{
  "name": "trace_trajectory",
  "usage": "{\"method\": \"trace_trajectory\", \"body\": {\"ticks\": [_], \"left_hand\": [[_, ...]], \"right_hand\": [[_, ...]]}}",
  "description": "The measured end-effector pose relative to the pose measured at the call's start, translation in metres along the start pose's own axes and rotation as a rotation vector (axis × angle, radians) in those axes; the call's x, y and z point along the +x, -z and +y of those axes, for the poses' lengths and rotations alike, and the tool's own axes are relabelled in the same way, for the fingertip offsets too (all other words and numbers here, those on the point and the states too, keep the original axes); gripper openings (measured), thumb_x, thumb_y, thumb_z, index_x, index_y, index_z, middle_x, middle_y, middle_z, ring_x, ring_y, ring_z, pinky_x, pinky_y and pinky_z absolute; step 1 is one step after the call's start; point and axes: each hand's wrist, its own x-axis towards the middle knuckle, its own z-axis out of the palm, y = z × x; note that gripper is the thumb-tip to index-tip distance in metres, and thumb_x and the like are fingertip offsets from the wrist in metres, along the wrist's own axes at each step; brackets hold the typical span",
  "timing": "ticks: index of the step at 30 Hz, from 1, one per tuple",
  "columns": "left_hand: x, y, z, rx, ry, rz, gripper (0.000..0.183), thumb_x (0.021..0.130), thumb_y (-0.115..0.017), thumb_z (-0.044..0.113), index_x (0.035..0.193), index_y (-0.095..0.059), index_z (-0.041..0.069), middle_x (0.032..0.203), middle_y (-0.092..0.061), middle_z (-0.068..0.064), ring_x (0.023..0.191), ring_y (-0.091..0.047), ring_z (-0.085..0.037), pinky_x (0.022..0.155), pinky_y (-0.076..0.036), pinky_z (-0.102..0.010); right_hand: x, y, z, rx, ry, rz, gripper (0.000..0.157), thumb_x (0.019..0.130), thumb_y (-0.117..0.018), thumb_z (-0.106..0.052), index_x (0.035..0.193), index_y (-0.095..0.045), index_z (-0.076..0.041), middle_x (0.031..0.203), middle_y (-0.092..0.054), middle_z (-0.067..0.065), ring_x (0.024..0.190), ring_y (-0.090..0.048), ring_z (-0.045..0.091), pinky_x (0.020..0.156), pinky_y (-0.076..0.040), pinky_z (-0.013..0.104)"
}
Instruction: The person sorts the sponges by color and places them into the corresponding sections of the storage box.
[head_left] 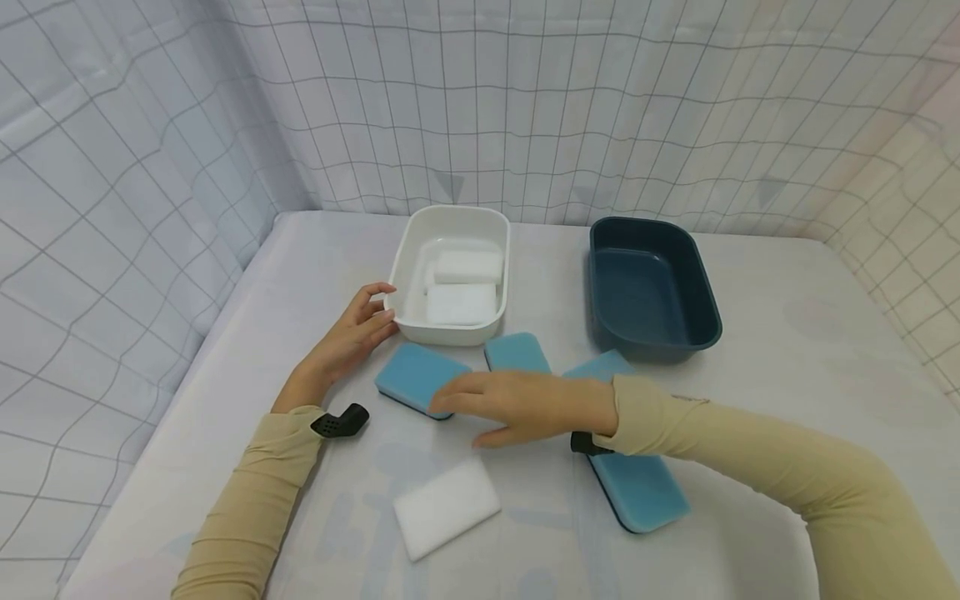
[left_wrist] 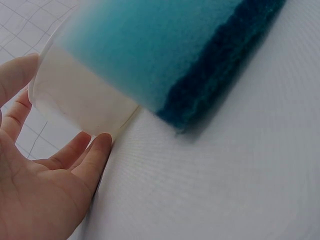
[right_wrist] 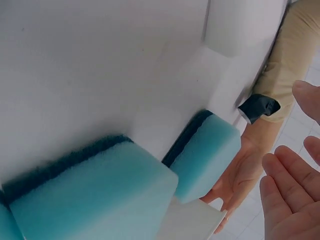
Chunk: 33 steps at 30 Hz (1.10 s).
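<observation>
Empty, its fingers extended, the right hand (head_left: 517,406) hangs by a blue, dark-backed rectangular foam sponge (head_left: 418,377), near the front of a white, round-cornered tub (head_left: 447,336). Relaxed fingers of the left hand (head_left: 352,333) touch that tub's near-left corner; a dark-blue tub (head_left: 637,287) stands toward the worktop's (head_left: 772,333) far edge.

The head view looks forward and down from above; close, tilted wrist views share the white tub (left_wrist: 82,97)

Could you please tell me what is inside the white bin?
At least two white sponges show inside the white bin, one nearer the front, one behind it. Whatever lies beneath them is covered and cannot be seen.
</observation>
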Motion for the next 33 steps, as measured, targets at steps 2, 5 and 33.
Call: {"method": "trace_trajectory", "body": {"ticks": [2, 5, 33], "left_hand": [[0.000, 0.000, 0.000, 0.004, 0.000, 0.000, 0.034, 0.100, -0.044, 0.023, 0.130, -0.030, 0.030, 0.129, -0.035, 0.000, 0.116, -0.048, -0.007, 0.097, -0.043, -0.012], [0.000, 0.000, 0.000, 0.005, -0.003, -0.004, 0.034, 0.100, -0.044, 0.022, 0.130, -0.030, 0.030, 0.129, -0.035, 0.001, 0.116, -0.048, -0.007, 0.097, -0.043, -0.012], [-0.002, -0.002, 0.002, -0.015, 0.010, 0.006, 0.034, 0.099, -0.046, 0.023, 0.129, -0.032, 0.031, 0.127, -0.035, 0.000, 0.115, -0.048, -0.008, 0.096, -0.044, -0.012]], "right_hand": [[0.000, 0.000, -0.003, 0.003, -0.011, -0.029, 0.054, 0.088, -0.066, -0.023, 0.135, -0.044, -0.009, 0.137, -0.048, 0.004, 0.130, -0.046, 0.016, 0.109, -0.039, 0.023], [0.000, -0.002, -0.007, 0.018, -0.030, -0.080, 0.055, 0.088, -0.065, -0.026, 0.137, -0.042, -0.012, 0.139, -0.046, 0.002, 0.130, -0.045, 0.014, 0.108, -0.038, 0.021], [0.000, -0.019, -0.028, 0.033, 0.014, -0.304, 0.058, 0.089, -0.063, -0.033, 0.139, -0.040, -0.016, 0.144, -0.042, 0.002, 0.133, -0.043, 0.012, 0.107, -0.038, 0.017]]}}
